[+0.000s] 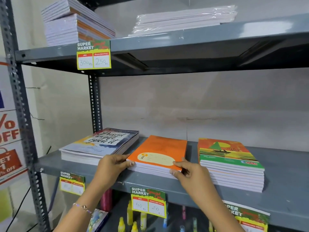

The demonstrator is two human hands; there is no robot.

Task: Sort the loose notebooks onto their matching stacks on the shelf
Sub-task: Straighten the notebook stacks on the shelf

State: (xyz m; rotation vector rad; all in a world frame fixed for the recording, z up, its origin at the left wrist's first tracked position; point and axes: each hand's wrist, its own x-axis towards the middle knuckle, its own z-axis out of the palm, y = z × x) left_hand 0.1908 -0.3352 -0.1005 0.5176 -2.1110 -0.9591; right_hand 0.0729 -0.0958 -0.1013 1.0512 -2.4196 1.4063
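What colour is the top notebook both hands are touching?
Orange notebook with a cream label oval; head view.

I'm looking at a shop, a stationery aisle by the look of it. Grey slotted-steel shelves (217,33) carry notebook stacks (229,163) laid out for sale, and "SUPER MARKET" price tags (93,55) clipped to the shelf edges show handwritten figures, 300 beside a discounted 250, and 40 beside 20. At the left edge a poster (10,131) reads "% OFF". Small bottles (132,220) fill the shelf below.

The single head view faces the grey shelf (167,185) close up, looking forward and slightly down.
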